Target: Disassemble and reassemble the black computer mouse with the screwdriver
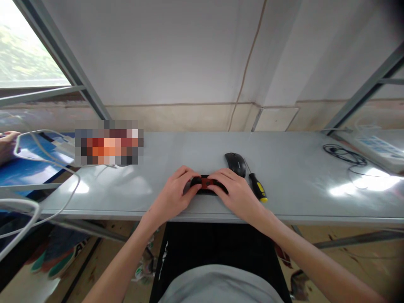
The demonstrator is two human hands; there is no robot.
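Near the front edge of the grey table, a small black piece with a reddish-brown middle lies between my two hands. Its kind cannot be made out, and its ends are partly covered by my fingers. My left hand is closed on its left end, thumb in front and fingers behind. On the right end, my right hand grips it in the same way. Just beyond my right hand sits a black computer mouse. Beside it lies a screwdriver with a black and yellow handle, its thin shaft pointing away from me.
A coiled black cable lies on the table at the right, near a white power strip. White cables loop over the left end. A blurred patch hides things there. Another person's hand shows at far left.
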